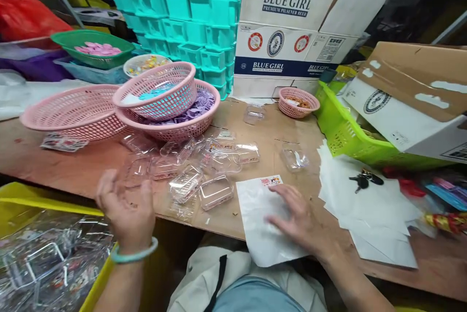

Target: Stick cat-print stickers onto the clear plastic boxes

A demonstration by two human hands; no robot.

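Observation:
My right hand (297, 217) rests with fingers apart on a white paper sheet (251, 219) at the table's front edge. A few small printed stickers (272, 181) sit along that sheet's far edge, close to my fingertips. On the left, my left hand (127, 205), slightly blurred, hovers near the front edge with its fingers spread and nothing visible in it. Between the hands lie several small clear plastic boxes (216, 193), some bearing printed stickers. Another clear box (295, 157) lies beyond my right hand.
Pink baskets (69, 112) stand at the back left. Turquoise crates (175, 6) and a beer carton (284, 30) rise behind. A green basket (350, 142), paper sheets (375, 205) and keys (361, 181) are right. A yellow crate (98, 278) of clear boxes sits lower left.

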